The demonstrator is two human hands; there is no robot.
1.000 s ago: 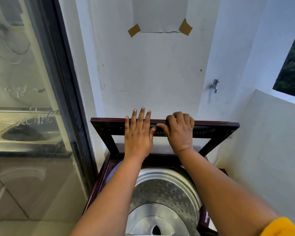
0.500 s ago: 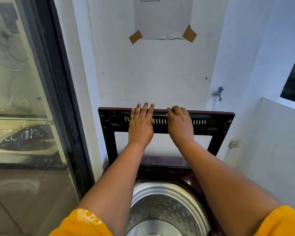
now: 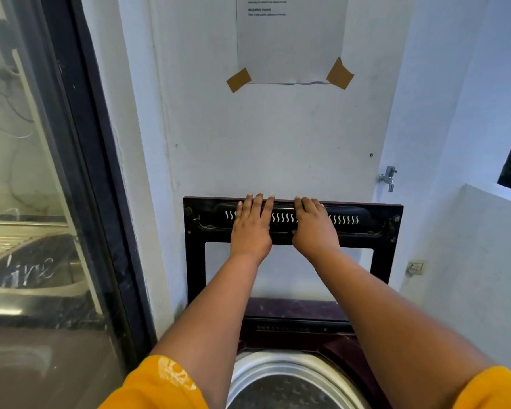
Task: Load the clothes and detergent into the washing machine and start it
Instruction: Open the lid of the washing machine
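Note:
The dark maroon top-load washing machine (image 3: 295, 330) stands against the white wall with its steel drum (image 3: 281, 376) uncovered at the bottom of the view. Its glass-panelled lid (image 3: 379, 231) is raised upright, close to the wall. My left hand (image 3: 251, 228) and my right hand (image 3: 313, 231) lie flat side by side on the lid's upper bar, fingertips reaching its top edge. Neither hand grips it. The visible part of the drum shows bare metal. No clothes or detergent are in view.
A glass door with a dark frame (image 3: 101, 172) runs along the left, close to the machine. A metal tap (image 3: 389, 177) sticks out of the wall at the right, with a small wall fitting (image 3: 415, 267) lower down. A taped paper sheet (image 3: 289, 39) hangs above. A low white wall (image 3: 469, 276) borders the right.
The lid has swung from half-raised to upright near the wall. My right hand has gone from curled around the lid's edge to lying flat on it. The view has tilted upward.

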